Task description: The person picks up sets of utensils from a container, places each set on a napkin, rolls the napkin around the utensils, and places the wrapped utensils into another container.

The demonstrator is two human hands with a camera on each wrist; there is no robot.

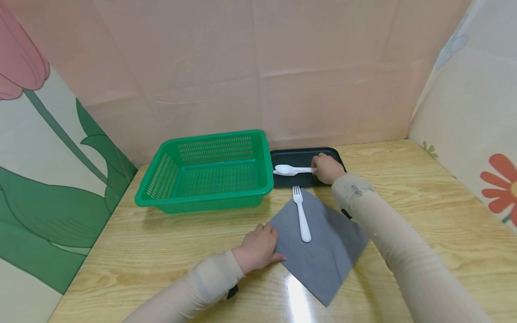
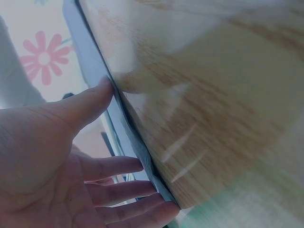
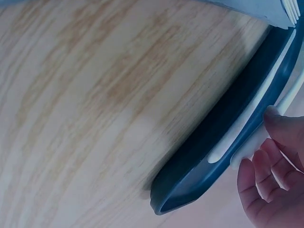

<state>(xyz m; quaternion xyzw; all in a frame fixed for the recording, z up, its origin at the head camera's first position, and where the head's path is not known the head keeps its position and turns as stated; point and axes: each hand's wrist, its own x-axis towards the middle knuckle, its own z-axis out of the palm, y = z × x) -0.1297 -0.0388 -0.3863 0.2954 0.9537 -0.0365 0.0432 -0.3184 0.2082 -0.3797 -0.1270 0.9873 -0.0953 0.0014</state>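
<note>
A white plastic spoon (image 1: 284,169) is pinched by its handle in my right hand (image 1: 328,168), over the black tray (image 1: 299,156). In the right wrist view, the thumb and fingers of this hand (image 3: 280,175) meet on the handle end. Another white utensil (image 3: 251,111) lies in the tray under the spoon; its kind cannot be made out. On the grey napkin (image 1: 323,255) rests a white fork (image 1: 302,215), tines toward the tray. My left hand (image 1: 260,247) touches the napkin's left edge, thumb and fingers spread along it, as the left wrist view confirms.
Left of the tray stands a green plastic basket (image 1: 203,197) with slotted walls, nothing visible inside it. Everything sits on a wood-grain table (image 1: 161,264). A pinkish cloth (image 1: 194,67) hangs behind, and flower-printed sheets (image 1: 464,134) border the sides.
</note>
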